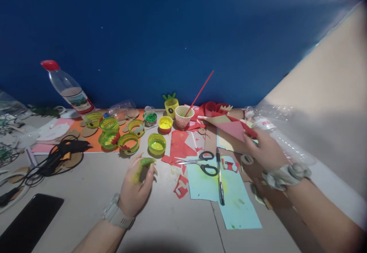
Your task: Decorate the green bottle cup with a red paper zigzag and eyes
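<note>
My left hand [136, 186], smeared with green and yellow paint, hovers over the table near a yellow-green plastic ring cup [156, 144]. Its fingers are curved, thumb apart from the index finger, and I see nothing held. At the right, my right hand [266, 151] pinches the edge of coloured paper sheets [233, 130], pink and red among them. Black-handled scissors [208, 164] and a black pen [220, 180] lie on light blue paper [239, 207] between my hands. Scraps of red paper [181, 187] lie nearby.
A paper cup [184, 120] holds a red stick. Yellow paint [165, 123] stands beside it. Several painted rings [129, 144] sit on orange paper. A red-capped bottle [71, 90], a glue gun [69, 145] with cable and a phone [30, 222] are left; a clear bottle [282, 140] lies right.
</note>
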Tool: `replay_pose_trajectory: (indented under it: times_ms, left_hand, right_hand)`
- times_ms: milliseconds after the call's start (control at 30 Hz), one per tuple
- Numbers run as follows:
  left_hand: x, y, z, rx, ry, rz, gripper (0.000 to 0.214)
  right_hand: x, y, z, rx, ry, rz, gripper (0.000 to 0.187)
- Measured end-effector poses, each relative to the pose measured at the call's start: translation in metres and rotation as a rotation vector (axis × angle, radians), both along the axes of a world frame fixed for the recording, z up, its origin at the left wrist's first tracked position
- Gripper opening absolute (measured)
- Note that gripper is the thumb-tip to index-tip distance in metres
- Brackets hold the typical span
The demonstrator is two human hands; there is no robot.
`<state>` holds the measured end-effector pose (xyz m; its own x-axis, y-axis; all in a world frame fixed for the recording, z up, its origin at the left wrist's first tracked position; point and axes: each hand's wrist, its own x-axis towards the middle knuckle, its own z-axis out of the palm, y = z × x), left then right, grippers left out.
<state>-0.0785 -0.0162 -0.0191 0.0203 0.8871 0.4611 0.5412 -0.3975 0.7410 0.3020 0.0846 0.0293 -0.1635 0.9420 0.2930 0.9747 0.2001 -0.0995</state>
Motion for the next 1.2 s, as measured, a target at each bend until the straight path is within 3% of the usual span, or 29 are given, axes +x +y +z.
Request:
replay_pose_trajectory:
  times_ms: [167, 333, 500, 733, 1033, 1200]
  left_hand:
    - [0.0, -0.001, 0.0, -0.007, -0.003, 0.001, 0.011]
    - [0.0, 0.0, 0.0, 0.02, 0.006, 0.006, 0.012]
    - [0.0, 0.001, 0.001, 0.033, 0.014, 0.013, 0.012]
    - [0.0, 0.0, 0.0, 0.028, 0.019, 0.008, 0.011]
    - [0.0, 0.0, -0.001, 0.03, 0.039, 0.022, 0.011]
    - [0.0, 0.0, 0.001, 0.011, 0.041, 0.028, 0.01]
  right_hand:
    - [0.0, 0.002, -0.011, -0.045, -0.056, 0.137, 0.009]
    - [-0.011, -0.002, -0.024, -0.045, -0.127, 0.231, 0.013]
    - [-0.018, -0.011, -0.027, 0.007, -0.244, 0.208, 0.015]
    - [-0.017, -0.013, -0.017, 0.049, -0.344, 0.158, 0.015]
    - [0.013, 0.003, -0.01, 0.124, -0.206, 0.137, 0.043]
    - [0.01, 0.003, -0.015, 0.22, -0.086, 0.097, 0.037]
